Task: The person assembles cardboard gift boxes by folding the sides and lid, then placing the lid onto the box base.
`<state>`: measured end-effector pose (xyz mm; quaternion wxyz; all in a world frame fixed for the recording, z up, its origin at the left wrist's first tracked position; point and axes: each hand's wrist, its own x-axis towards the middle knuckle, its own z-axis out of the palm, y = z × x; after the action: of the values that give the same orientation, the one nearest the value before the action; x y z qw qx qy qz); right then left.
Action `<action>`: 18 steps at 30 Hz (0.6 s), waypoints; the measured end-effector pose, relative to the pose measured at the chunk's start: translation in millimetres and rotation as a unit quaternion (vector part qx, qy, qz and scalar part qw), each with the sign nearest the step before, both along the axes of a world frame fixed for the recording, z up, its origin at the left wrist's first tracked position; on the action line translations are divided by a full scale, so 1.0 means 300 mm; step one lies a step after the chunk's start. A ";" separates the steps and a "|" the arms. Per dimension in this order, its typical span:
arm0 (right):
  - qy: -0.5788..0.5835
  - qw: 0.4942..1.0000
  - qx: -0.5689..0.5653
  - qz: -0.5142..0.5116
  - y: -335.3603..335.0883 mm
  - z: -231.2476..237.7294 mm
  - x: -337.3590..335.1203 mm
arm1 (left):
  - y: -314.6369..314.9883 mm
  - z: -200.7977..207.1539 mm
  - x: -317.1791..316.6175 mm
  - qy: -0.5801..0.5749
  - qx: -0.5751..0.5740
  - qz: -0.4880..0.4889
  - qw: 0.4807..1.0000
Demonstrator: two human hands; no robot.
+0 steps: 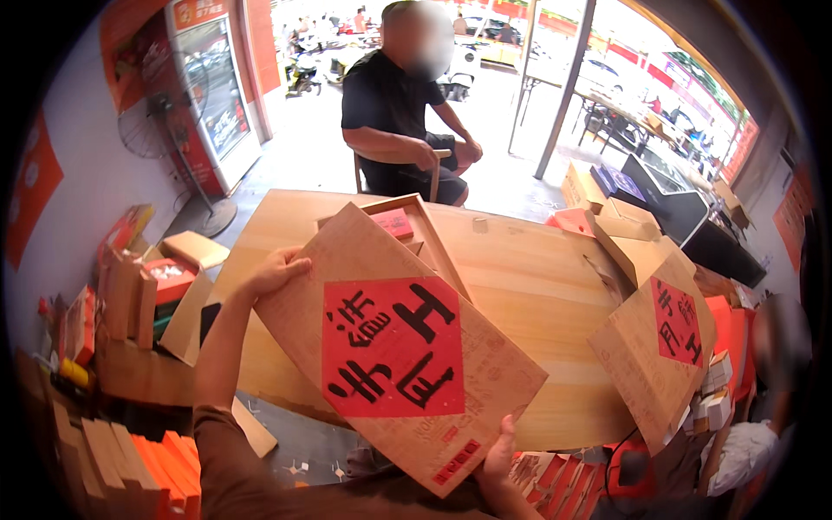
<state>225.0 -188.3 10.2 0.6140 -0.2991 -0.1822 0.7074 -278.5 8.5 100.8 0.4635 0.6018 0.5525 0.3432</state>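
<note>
A large flat brown cardboard box lid is held tilted over the table, bearing a red paper square with black brush-written characters. My left hand grips its upper left edge, thumb on top. Around the lower right edge my right hand is closed, with part of it hidden behind the lid. Just beyond the lid, partly covered by it, an open shallow cardboard box lies on the table, with a red packet inside.
The wooden table spans the middle. A similar red-labelled cardboard piece leans at the right, near another person's sleeve. Someone in black sits beyond the table. Cartons crowd the left; a standing fan is behind.
</note>
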 end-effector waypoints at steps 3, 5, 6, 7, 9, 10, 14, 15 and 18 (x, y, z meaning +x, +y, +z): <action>-0.063 0.998 0.003 -0.018 -0.008 -0.039 -0.093 | 0.243 0.020 -0.068 0.076 0.029 -0.051 0.995; -0.073 0.996 0.022 -0.048 0.017 -0.027 -0.154 | 0.363 0.048 -0.036 0.050 0.044 -0.077 0.995; -0.071 0.996 0.017 -0.056 0.030 -0.032 -0.169 | 0.415 0.062 -0.020 0.037 0.051 -0.089 0.994; -0.072 0.995 0.013 -0.062 0.046 -0.040 -0.179 | 0.470 0.062 -0.019 0.045 0.046 -0.099 0.993; -0.124 0.989 -0.002 -0.077 0.076 -0.039 -0.194 | 0.565 0.024 -0.040 0.059 0.035 -0.112 0.991; -0.175 0.980 -0.012 -0.090 0.099 -0.031 -0.199 | 0.611 -0.005 -0.051 0.058 0.034 -0.116 0.991; -0.265 0.958 0.031 -0.106 0.219 0.001 -0.188 | 0.668 -0.065 -0.063 0.026 0.035 -0.102 0.994; -0.264 0.957 0.023 -0.114 0.263 0.011 -0.176 | 0.650 -0.064 -0.049 0.014 0.040 -0.083 0.996; -0.273 0.954 0.011 -0.126 0.377 0.057 -0.081 | 0.575 -0.085 -0.034 0.062 0.038 -0.013 0.997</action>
<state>200.7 -75.4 27.3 0.6285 -0.4943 -0.3116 0.5133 -288.7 181.0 75.4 0.4096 0.6460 0.5590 0.3200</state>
